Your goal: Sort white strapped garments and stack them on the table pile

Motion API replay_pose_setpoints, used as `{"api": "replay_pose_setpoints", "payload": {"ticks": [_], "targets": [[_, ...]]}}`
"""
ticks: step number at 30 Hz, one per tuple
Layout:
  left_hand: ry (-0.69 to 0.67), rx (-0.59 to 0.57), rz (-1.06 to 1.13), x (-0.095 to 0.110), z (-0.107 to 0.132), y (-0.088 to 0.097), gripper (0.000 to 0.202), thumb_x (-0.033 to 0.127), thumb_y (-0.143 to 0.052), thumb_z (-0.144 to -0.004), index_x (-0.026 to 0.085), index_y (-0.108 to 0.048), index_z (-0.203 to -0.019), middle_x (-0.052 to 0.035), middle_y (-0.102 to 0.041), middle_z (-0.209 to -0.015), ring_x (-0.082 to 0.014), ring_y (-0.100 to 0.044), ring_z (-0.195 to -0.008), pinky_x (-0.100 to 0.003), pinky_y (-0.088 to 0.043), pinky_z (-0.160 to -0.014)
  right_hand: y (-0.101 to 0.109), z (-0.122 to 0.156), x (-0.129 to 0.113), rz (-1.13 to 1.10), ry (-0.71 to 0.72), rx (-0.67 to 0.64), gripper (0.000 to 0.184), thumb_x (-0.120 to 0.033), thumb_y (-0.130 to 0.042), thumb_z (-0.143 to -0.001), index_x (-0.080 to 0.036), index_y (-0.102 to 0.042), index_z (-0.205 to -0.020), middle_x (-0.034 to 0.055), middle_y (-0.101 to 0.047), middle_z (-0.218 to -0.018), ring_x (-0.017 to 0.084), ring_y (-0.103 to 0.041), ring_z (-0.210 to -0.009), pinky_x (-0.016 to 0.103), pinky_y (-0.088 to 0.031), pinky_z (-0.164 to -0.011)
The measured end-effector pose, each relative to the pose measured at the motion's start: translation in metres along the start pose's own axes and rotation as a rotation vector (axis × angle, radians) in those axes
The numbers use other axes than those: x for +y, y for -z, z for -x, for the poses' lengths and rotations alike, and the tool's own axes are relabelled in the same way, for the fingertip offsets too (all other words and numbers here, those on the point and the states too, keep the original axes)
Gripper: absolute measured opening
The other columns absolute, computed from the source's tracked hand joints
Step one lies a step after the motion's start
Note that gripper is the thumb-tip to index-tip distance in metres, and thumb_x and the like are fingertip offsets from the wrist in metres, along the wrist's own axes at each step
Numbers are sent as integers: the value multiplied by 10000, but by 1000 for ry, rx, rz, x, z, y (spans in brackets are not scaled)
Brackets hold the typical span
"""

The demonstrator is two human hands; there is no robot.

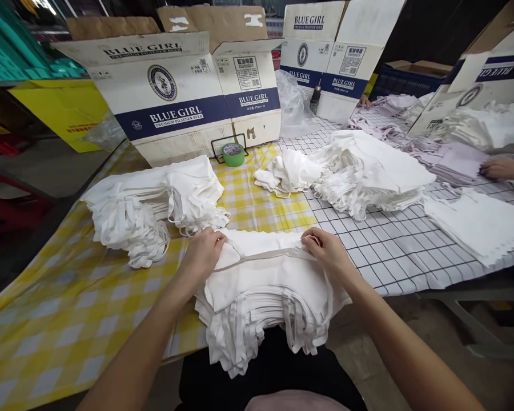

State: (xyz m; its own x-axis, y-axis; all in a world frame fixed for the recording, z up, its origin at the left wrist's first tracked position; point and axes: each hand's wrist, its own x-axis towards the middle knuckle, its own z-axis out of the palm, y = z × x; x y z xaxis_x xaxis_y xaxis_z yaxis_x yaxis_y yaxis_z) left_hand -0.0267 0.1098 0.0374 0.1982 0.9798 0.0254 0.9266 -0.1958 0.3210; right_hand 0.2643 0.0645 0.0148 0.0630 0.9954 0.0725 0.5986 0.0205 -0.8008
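A stack of white camisoles [261,311] lies in front of me at the table's near edge, its thin straps hanging over the edge above my lap. My left hand [202,252] is closed in a pinch on the far left corner of the top camisole [268,246]. At the far right corner, my right hand [329,254] pinches the same garment between thumb and fingers. Between the hands its hem is stretched out straight, with a narrow band running across below. Another stack of white camisoles [154,185] rests to the left, straps drooping toward me.
A larger white garment pile [368,165] sits at right, beside a crumpled white bundle [289,171]. Green tape [233,154] stands before an open beer carton [175,97]. Flat white pieces [480,220] and lilac fabric [452,160] lie near another person's hand [503,170].
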Motion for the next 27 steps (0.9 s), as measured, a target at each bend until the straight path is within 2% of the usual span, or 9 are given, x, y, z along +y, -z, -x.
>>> {"api": "replay_pose_setpoints", "payload": {"ticks": [6,14,18,21,24,27], "targets": [[7,-30,2,-8,-17,-18,280,290,-415,-825,185,-674,-808,-77,-685,-866,-205,-601,-785,-284,-407,-705,-6,-17,0,50,-61,-64,152,-279,-484,-769,-210,-615,-734,-6,-626,-604,144,-542,-572,246,-387,-578],[55,-22,64,-11,-16,-18,297,327,-422,-817,181,-681,-829,-76,-704,-854,-208,-609,-763,-282,-396,-681,-11,-21,4,120,-53,-47,150,-275,-489,-775,-213,-618,-731,-12,-634,-604,142,-537,-575,246,-373,-593],[84,-7,118,-12,-17,-18,272,342,-451,-801,191,-677,-809,-51,-696,-782,-189,-604,-714,-264,-390,-642,-11,-20,2,119,-68,-40,148,-273,-493,-776,-209,-616,-727,-11,-636,-605,142,-531,-566,248,-365,-587],[118,-2,169,-16,-14,-17,278,377,-449,-808,200,-663,-807,-11,-649,-609,-165,-588,-600,-246,-388,-574,-11,-19,1,116,-68,-33,148,-287,-499,-782,-207,-613,-731,-15,-616,-598,141,-515,-564,251,-363,-586],[187,-59,429,-20,-3,-14,299,436,-460,-811,193,-629,-847,33,-551,-484,-135,-550,-451,-224,-378,-468,-8,-12,-1,71,-70,-41,137,-317,-525,-789,-210,-609,-769,-23,-575,-614,136,-489,-580,251,-361,-587],[265,-145,850,-18,18,-5,322,450,-560,-767,184,-572,-947,48,-543,-553,-114,-548,-411,-202,-366,-399,3,3,-7,-62,-101,-77,182,-357,-556,-798,-221,-598,-912,-37,-477,-606,130,-441,-569,245,-344,-550]]}}
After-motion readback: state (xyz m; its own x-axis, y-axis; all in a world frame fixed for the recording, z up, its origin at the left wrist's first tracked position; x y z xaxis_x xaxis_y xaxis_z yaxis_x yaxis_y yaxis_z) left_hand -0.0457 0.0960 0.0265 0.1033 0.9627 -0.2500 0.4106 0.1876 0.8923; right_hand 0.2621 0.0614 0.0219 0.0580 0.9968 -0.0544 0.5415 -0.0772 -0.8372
